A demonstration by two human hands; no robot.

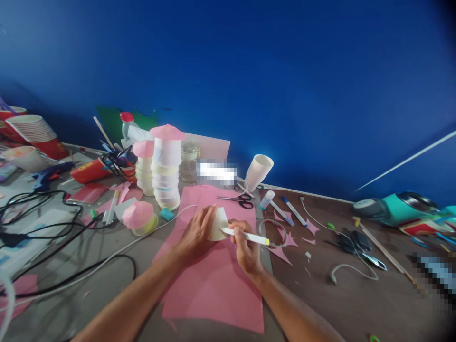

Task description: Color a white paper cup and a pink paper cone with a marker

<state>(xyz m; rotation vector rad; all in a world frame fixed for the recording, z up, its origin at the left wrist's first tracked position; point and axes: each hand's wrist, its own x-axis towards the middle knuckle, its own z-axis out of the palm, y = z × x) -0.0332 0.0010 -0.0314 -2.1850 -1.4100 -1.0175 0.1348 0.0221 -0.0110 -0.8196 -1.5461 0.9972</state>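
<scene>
Pinching a pen (245, 235), right hand (247, 251); left hand (197, 232) spread, seemingly pressing a paper cup (218, 224) onto pink paper (213, 285).

The light is dim and bluish. Corners go dark, edges bend and blur, and small patches are blocked out.

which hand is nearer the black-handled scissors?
Right. The right hand, holding a white pen, sits just below the scissors. The left hand presses a paper cup on the pink sheet, further left.
</scene>
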